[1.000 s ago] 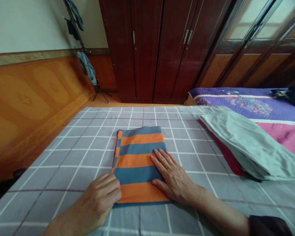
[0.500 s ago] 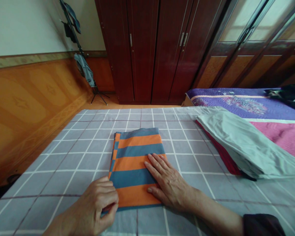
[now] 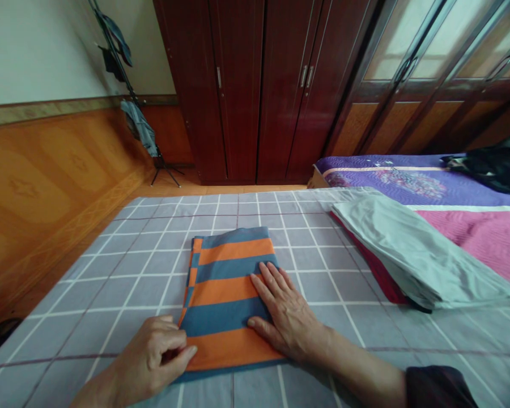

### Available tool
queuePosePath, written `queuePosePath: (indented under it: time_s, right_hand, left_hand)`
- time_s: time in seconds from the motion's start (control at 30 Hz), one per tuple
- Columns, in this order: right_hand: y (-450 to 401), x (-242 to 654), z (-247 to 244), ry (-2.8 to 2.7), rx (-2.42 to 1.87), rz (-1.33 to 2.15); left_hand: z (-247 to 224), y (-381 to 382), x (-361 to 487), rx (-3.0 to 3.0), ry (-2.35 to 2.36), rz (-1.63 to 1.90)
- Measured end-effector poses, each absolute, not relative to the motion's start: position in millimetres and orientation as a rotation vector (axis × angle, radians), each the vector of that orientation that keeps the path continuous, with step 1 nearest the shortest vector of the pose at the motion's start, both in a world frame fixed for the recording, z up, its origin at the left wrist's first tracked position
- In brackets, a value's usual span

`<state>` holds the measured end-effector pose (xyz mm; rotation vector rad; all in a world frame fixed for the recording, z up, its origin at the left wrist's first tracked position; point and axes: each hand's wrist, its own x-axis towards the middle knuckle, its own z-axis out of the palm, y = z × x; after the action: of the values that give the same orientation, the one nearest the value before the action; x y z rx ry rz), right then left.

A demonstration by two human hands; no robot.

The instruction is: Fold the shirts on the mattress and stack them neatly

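Observation:
A folded cloth (image 3: 229, 294) with wide blue and orange stripes lies flat before me, its layered folds showing along the left side. My right hand (image 3: 287, 314) rests palm down on its right edge, fingers stretched out and slightly spread. At the near left corner is my left hand (image 3: 155, 354), with fingers curled and the thumb against the cloth. The curled fingertips are partly hidden, along with whatever bit of the corner lies between them and the thumb.
The cloth lies on a grey checked bedspread (image 3: 144, 272). To the right are folded pale green fabric (image 3: 412, 249) and a dark red piece (image 3: 374, 272) beneath it. Beyond stand a purple and pink bed (image 3: 471, 226), a dark red wardrobe (image 3: 238, 113) and a coat stand (image 3: 119, 62).
My left hand has shifted slightly left and its thumb now lies straighter at the corner. The right hand stays on the cloth. The whole view has shifted a little.

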<state>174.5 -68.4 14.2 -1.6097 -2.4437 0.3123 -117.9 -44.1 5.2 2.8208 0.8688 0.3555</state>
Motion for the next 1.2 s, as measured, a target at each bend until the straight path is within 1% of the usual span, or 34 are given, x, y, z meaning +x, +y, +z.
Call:
queuePosePath:
  time_s: [0.17,0.37,0.47,0.53,0.63,0.67,0.7,0.77,0.83,0.93,1.0,1.1,1.2]
  right_hand:
    - [-62,178,5,-2.325,-1.722,0.188]
    - [-62,180,5,-2.307,-1.723,0.205]
    - [-62,180,6,-2.317,-1.729,0.222]
    - [-62,180,6,-2.321,-1.732,0.222]
    - [-63,180,4,-2.327,-1.725,0.212]
    - [-63,180,3,-2.326,-1.717,0.205]
    - [-64,180,3,-2.322,-1.707,0.197]
    - [-65,181,2,-2.314,-1.686,0.179]
    - [-65,182,1,-2.312,-1.665,0.175]
    - [-65,185,0,-2.313,-1.659,0.215]
    - [-65,187,1,-2.303,-1.67,0.264]
    - [-67,189,3,-2.277,-1.688,0.356]
    - [-68,191,6,-2.266,-1.689,0.447]
  left_hand:
    - [12,-44,-118,2.776,0.89,0.33]
    - [4,-43,-121,2.768,0.92,0.328]
    - [3,-44,-119,2.772,0.911,0.42]
    - [13,-47,-111,2.766,0.901,0.566]
    - [43,-52,-86,2.748,0.792,0.832]
    - [53,-52,-75,2.76,0.741,0.868]
    - [62,-51,-63,2.791,0.695,0.861]
    - [71,-44,-39,2.887,0.627,0.727]
    - [64,-32,-17,2.97,0.603,0.54]
    - [33,-9,0,3.009,0.603,0.367]
    - [12,8,-2,3.019,0.644,0.284]
    - [-9,35,-22,3.021,0.848,0.234]
    - [-18,57,-42,2.961,1.167,0.317]
